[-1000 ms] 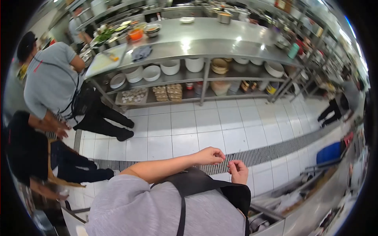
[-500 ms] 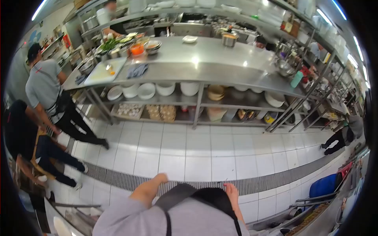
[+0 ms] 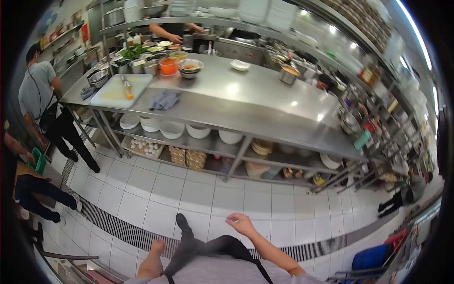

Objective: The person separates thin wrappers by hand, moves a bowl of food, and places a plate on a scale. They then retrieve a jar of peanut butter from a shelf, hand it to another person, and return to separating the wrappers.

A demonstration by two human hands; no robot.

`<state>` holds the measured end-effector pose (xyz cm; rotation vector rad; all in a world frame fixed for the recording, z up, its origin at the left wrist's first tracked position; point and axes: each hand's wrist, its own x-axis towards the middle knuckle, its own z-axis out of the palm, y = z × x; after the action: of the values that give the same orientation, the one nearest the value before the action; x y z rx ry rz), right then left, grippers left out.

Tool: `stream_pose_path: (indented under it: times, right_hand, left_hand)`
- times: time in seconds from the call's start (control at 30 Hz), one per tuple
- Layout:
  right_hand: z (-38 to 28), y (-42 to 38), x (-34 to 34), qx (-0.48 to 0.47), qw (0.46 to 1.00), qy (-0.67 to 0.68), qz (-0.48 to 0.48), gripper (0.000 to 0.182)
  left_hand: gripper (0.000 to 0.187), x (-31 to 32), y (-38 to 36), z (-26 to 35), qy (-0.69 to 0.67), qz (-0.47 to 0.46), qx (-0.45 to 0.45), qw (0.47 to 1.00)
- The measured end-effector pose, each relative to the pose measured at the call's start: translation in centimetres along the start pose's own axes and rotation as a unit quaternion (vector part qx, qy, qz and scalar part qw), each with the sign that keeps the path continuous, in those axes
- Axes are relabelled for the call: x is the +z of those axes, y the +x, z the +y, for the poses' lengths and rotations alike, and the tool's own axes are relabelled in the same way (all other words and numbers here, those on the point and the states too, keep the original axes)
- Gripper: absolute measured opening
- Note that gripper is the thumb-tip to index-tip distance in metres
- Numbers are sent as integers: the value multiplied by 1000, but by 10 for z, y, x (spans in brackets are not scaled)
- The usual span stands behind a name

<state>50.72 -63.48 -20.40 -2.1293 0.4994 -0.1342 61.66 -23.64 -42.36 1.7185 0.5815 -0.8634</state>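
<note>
My left hand hangs low over the floor drain, its fingers hidden or too small to read. Further forward, over the white tiles, is my right hand. Its fingers are bent together, and whatever they may hold is too small to make out. Neither hand touches the long steel worktable in front of me. On the table's left lie a white cutting board with a yellow-handled knife on it and a crumpled grey cloth.
An orange container, bowls and a steel pot stand on the table. Bowls and eggs sit on lower shelves. A drain grate crosses the floor. People stand at left and far right; a blue drum is at right.
I have come closer to the worktable, and my view has tilted. My right hand has swung forward and left; my left hand has dropped lower. One foot now shows in front.
</note>
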Motion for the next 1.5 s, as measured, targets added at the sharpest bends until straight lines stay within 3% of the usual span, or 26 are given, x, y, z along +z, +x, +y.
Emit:
stream_pose_path:
  times: [0.03,0.1,0.2,0.33,0.4,0.47,0.5,0.53,0.57,0.63,0.7,0.77,0.8,0.87,0.93,0.97,1.0,1.03,1.07,1.1,1.13,1.2,1.33,1.37,1.43,1.5]
  right_hand:
    - [-5,28,19,-5,1000,1,-26,21]
    - [-20,85,56,-12,995,-3,-104,21]
    - [-44,166,105,-41,970,-55,-233,24]
    - [-28,293,172,-70,965,-112,-226,30]
    - [-41,345,185,-44,952,-223,-203,39]
    - [-47,401,196,-120,940,-275,-166,34]
    - [-47,433,204,-134,907,-357,-177,51]
    - [-74,461,204,-2,917,-319,-238,57]
    - [-53,490,222,-121,922,-342,-134,61]
    - [-45,539,252,-84,932,-337,-102,62]
    - [-29,584,270,-74,918,-369,-128,54]
    - [-22,609,286,-68,901,-401,-149,47]
    - [-23,618,287,-103,887,-414,-176,36]
    - [-3,622,281,-120,870,-432,-205,26]
    - [21,616,277,-222,924,-287,-119,13]
    - [15,598,266,-214,926,-286,-123,13]
    - [4,569,249,-285,901,-292,-145,12]
    - [-11,535,230,-352,872,-295,-171,11]
    - [-28,501,214,-335,878,-289,-184,11]
    - [-49,472,194,-373,858,-275,-223,9]
    - [-68,445,172,-412,833,-261,-260,10]
    - [-103,391,140,-419,832,-256,-259,10]
    - [-147,325,97,-462,811,-228,-278,4]
    - [-154,317,89,-465,810,-220,-281,3]
    - [-158,295,75,-431,843,-150,-284,4]
    - [-176,286,56,-470,833,-156,-247,5]
  left_hand:
    - [17,-15,28,-7,-15,3,-1,1000]
    - [15,-32,80,-25,180,-19,157,971]
    - [16,-54,80,56,12,24,-3,1000]
    - [22,-86,116,126,-78,143,68,984]
    - [25,-103,151,131,34,197,97,975]
    - [24,-101,137,165,-96,173,105,975]
    - [23,-97,124,187,-122,163,103,974]
    - [23,-94,116,184,-120,169,86,975]
    - [23,-90,119,183,-116,201,116,966]
    - [24,-80,127,166,-119,226,137,957]
    - [24,-66,128,134,-86,252,85,960]
    - [26,-59,151,30,76,262,78,959]
    - [27,-47,147,10,41,232,-4,972]
    - [27,-24,125,13,-77,181,-189,962]
    - [27,-10,121,22,-145,153,-207,955]
    - [26,-4,124,34,-162,150,-170,960]
    - [22,3,127,59,-108,160,-13,981]
    - [20,2,147,54,-244,56,-19,968]
    - [22,2,146,104,-100,36,-16,994]
    - [28,3,171,109,68,60,90,992]
    - [33,1,144,205,86,15,49,995]
    - [44,3,138,286,-205,-46,37,977]
    - [48,-16,62,428,-270,-157,111,943]
    - [46,-21,51,440,-50,-171,223,959]
    - [39,-26,52,456,372,-68,377,846]
    - [33,-19,31,475,362,-45,444,818]
